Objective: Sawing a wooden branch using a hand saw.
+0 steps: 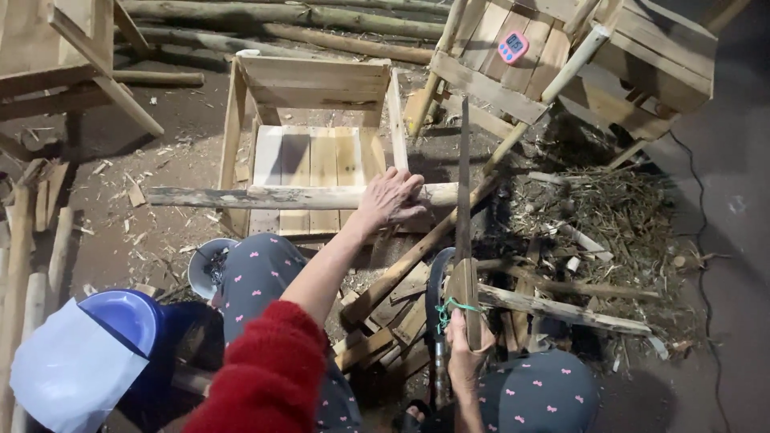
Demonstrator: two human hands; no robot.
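left hand: fingers spread flat on rough pale wooden pole, frame centre | right hand: fingers clenched on wooden-handled bow saw, lower centre

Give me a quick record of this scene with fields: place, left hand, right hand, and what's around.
place: dirt floor strewn with wood chips
left hand: left hand rests flat on a rough pole laid across a small wooden chair
right hand: right hand grips a long blade, point up
around: pink timer on a crate, blue bowl, pile of bark scraps
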